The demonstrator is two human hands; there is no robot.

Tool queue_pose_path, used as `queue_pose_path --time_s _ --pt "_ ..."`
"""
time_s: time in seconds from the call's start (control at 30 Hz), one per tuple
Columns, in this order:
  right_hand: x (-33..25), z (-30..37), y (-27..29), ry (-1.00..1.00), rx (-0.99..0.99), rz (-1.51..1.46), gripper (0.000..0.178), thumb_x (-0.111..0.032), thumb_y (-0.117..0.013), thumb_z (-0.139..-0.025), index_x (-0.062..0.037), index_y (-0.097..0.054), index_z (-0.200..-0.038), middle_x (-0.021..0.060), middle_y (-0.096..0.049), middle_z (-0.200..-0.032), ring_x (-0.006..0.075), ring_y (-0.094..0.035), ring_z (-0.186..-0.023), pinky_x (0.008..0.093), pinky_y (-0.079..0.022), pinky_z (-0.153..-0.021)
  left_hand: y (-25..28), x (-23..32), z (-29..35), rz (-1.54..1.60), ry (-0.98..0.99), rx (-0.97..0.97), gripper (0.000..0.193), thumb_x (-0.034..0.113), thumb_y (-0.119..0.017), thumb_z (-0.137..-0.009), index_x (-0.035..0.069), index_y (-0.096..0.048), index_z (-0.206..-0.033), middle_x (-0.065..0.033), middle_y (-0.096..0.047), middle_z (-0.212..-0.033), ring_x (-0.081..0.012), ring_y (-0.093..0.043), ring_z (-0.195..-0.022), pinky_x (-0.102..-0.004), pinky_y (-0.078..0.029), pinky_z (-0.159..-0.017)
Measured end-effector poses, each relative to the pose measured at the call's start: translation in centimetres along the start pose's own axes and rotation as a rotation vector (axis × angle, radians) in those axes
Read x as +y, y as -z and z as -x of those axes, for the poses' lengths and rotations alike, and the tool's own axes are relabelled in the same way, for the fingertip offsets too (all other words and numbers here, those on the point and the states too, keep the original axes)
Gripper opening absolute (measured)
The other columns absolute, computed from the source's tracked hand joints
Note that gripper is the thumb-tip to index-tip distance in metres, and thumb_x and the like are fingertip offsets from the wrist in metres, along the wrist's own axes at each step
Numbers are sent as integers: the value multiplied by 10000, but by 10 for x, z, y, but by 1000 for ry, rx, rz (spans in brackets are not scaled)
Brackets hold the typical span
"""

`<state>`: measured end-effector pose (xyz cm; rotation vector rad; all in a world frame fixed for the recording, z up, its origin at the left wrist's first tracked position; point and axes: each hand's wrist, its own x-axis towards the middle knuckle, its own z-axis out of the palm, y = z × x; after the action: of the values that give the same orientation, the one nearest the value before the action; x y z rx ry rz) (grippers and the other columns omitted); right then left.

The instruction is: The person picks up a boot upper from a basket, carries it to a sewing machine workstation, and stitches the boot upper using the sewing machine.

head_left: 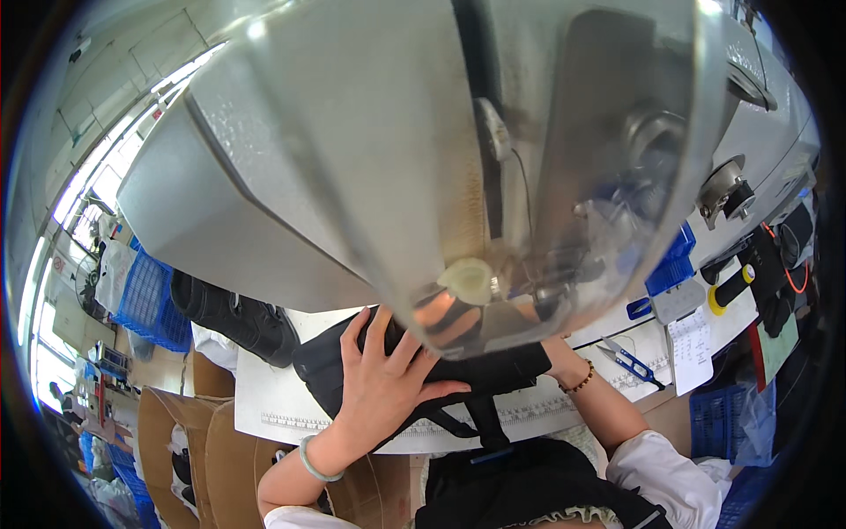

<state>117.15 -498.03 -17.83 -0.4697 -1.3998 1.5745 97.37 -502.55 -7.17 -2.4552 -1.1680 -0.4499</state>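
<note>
A black fabric piece with straps (502, 374) lies on the white work table, beneath the head of a large grey sewing machine (370, 115). My left hand (384, 375) rests on its left part, fingers spread and pressing down; a pale bangle circles that wrist. Reaching in from the right, my right hand (557, 354) is at the far side of the black piece. Its fingers are mostly hidden behind the clear curved guard (564, 326), so their grip does not show. The needle area is blurred through the guard.
A black shoe (233, 316) stands at the table's left edge, near a blue basket (152, 295). Blue-handled thread snips (636, 363), a paper slip (689, 351) and a thread spool (731, 289) lie on the right. Cardboard boxes (225, 450) stand below left.
</note>
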Motion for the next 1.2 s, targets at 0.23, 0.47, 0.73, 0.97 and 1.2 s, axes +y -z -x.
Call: queue_pose_path --time_s 0.23,0.47,0.73,0.97,1.2 --pt "5 0 0 11 4 -56 348 -51 -643 -744 10 -553 -1074 34 -612 -987 65 -539 -882 213 -435 -771 -2 0 2 -10 -1 -20 705 546 -624 -568 195 -530 -1172 -23 -398 -1294 -289 -397 -1089 -441 -278 -891" --pt "1 0 -6 -184 190 -152 401 -19 -646 -728 13 -519 -1106 49 -589 -1040 77 -528 -945 220 -431 -803 -3 -3 2 -22 0 -37 722 557 -620 -572 201 -516 -1191 -22 -392 -1294 -271 -398 -1090 -441 -262 -938" --pt "-17 3 -18 28 173 -55 222 -45 -624 -757 30 -590 -963 28 -628 -865 39 -543 -754 196 -447 -652 0 -12 -5 3 -20 -62 690 566 -593 -602 247 -495 -1206 0 -413 -1230 -258 -417 -1014 -449 -302 -903" --pt "-30 8 -27 42 183 -87 221 -78 -592 -791 26 -583 -986 36 -623 -875 50 -551 -757 201 -458 -650 -2 5 3 112 14 -11 683 480 -672 -635 105 -505 -1181 -88 -438 -1229 -265 -382 -1163 -514 -205 -977" --pt "-38 7 -25 -1 130 -5 214 -86 -559 -807 29 -578 -987 41 -617 -886 66 -558 -777 211 -463 -671 -29 53 4 63 16 121 730 458 -691 -625 29 -482 -1178 -213 -382 -1183 -394 -356 -1183 -560 -241 -965"
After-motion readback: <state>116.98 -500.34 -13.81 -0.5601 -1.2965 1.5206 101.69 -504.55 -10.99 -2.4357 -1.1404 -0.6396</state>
